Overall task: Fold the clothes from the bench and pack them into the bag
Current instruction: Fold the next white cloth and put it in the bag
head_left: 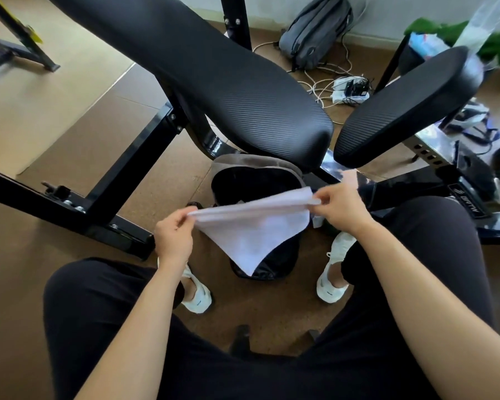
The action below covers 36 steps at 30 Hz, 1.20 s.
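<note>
Pinching white cloth (254, 226) level, corner hanging down

A small gym room. A black padded weight bench (214, 82) stands just beyond the left hand (172, 235), a grey backpack (315, 33) far beyond the right hand (339, 209).

The cloth (251, 226) was held stretched between the left hand (173, 235) and the right hand (341, 209), directly above the open bag (237, 163), which was set on the floor between the left shoe (198, 295) and the right shoe (333, 281). Behind the bag, the long bench pad (214, 82) was placed to the left and the shorter pad (410, 105) to the right, with a gap left between them. Further back, a backpack (315, 33) was seen by the wall, and a tangle of cables (346, 90) was laid on the floor in front of it, beyond that gap.
</note>
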{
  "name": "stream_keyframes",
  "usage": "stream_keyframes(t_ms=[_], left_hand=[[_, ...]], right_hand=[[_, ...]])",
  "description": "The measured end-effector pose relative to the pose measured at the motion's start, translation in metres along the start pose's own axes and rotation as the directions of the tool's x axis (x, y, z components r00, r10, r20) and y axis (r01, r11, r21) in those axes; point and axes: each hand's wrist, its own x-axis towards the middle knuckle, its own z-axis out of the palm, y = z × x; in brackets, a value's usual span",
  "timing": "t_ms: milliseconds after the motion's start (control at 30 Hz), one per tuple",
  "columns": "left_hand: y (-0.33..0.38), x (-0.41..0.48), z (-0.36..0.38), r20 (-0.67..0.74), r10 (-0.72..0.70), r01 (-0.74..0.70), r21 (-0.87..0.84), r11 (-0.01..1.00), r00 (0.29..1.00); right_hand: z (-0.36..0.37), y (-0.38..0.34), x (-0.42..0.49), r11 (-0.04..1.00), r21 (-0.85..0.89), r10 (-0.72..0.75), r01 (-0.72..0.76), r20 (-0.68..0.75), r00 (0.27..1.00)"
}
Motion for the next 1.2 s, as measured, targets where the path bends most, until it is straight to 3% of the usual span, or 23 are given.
stream_keyframes(t_ms=[67, 200, 433, 600, 733, 900, 1200], left_hand=[[-0.008, 0.001, 0.004, 0.080, -0.099, 0.097, 0.032, 0.995, 0.992], [-0.002, 0.002, 0.007, 0.067, -0.110, 0.111, -0.016, 0.994, 0.992], [-0.007, 0.005, 0.004, 0.154, -0.222, 0.245, -0.151, 0.958, 0.963], [0.005, -0.005, 0.010, 0.196, -0.226, 0.264, -0.195, 0.945, 0.954], [0.022, -0.020, 0.012, 0.276, -0.208, 0.280, -0.252, 0.926, 0.938], [0.034, -0.038, 0.021, 0.457, -0.189, 0.348, -0.294, 0.890, 0.869], [0.038, -0.052, 0.031, 0.571, -0.109, 0.312, -0.270, 0.911, 0.814]], right_hand=[[-0.001, 0.008, 0.003, 0.993, -0.054, 0.109, -0.103, 0.133, 0.985], [-0.002, 0.006, 0.007, 0.980, 0.152, 0.131, -0.127, -0.022, 0.991], [0.002, 0.004, 0.007, 0.901, 0.368, 0.271, -0.228, -0.068, 0.960], [0.008, -0.003, 0.003, 0.881, 0.395, 0.336, -0.261, -0.135, 0.932], [0.017, -0.014, -0.005, 0.896, 0.394, 0.257, -0.203, -0.089, 0.962], [0.032, -0.030, -0.018, 0.922, 0.376, 0.084, -0.098, 0.052, 0.995], [0.052, -0.057, -0.040, 0.950, 0.297, -0.165, 0.096, 0.215, 0.963]])
